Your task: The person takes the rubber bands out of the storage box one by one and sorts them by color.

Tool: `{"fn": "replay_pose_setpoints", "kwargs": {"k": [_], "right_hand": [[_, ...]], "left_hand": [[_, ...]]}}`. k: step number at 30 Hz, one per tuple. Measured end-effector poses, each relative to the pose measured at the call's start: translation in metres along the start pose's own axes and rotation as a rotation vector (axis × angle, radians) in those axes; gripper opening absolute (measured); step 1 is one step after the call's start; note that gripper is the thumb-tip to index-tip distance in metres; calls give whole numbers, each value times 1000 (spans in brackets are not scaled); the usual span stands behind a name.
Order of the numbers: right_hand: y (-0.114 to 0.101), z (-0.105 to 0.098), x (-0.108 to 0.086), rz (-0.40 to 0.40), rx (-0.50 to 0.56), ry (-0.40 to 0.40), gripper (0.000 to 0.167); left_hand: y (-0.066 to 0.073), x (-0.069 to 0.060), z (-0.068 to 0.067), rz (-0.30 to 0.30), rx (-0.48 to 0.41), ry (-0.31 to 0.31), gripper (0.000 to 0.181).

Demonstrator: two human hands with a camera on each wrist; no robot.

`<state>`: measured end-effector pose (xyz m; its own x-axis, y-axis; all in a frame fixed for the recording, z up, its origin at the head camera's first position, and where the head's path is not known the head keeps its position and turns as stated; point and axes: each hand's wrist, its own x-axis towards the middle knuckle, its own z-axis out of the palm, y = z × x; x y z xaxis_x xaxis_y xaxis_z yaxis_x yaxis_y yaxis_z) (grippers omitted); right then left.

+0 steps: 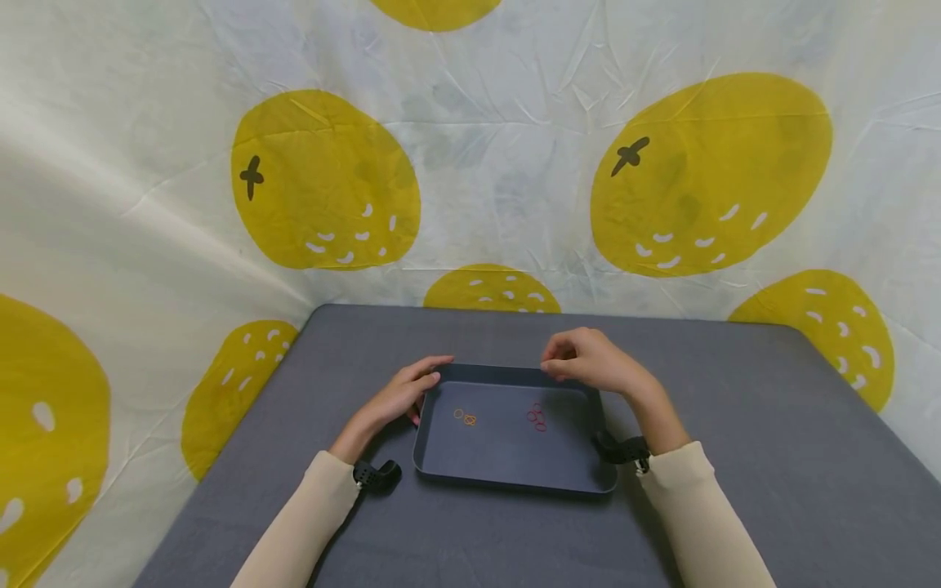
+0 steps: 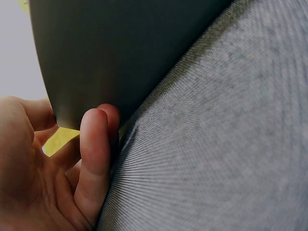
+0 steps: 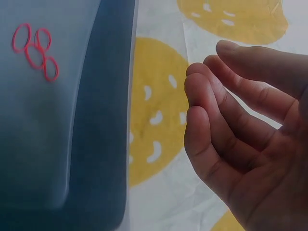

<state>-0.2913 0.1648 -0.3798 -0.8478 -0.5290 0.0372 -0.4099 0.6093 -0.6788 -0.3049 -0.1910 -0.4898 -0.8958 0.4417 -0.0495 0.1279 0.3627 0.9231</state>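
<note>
Nearest, your cream sleeves (image 1: 283,535) enter from the bottom of the frame, left and right of centre, each with a black wrist camera (image 1: 379,477) at the cuff. Between them, just below the frame's centre, sits your dark shallow tray (image 1: 507,461) on the grey table (image 1: 434,539). Inside it you have two groups: orange rubber bands (image 1: 469,420) at left, one loop just beside a small cluster, and four red rubber bands (image 1: 539,417) at right, bunched together. Your left hand (image 1: 397,398) grips the tray's upper-left corner, thumb at the rim and lower fingers bent against the outer wall. Your right hand (image 1: 594,361) hangs near the upper-right rim, its fingers loosely bent, thumb tip close to the index tip. Beyond, white cloth (image 1: 507,196) printed with yellow fruit fills the upper frame.
</note>
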Motion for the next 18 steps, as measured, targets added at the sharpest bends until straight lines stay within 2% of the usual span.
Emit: {"fn": "replay_pose_setpoints", "kwargs": {"k": [13, 18], "right_hand": [[-4, 11, 7, -26, 26, -15, 15], [-5, 13, 8, -6, 23, -25, 16]], "left_hand": [[-1, 0, 3, -5, 7, 1, 45], [-2, -1, 1, 7, 11, 2, 45]]}}
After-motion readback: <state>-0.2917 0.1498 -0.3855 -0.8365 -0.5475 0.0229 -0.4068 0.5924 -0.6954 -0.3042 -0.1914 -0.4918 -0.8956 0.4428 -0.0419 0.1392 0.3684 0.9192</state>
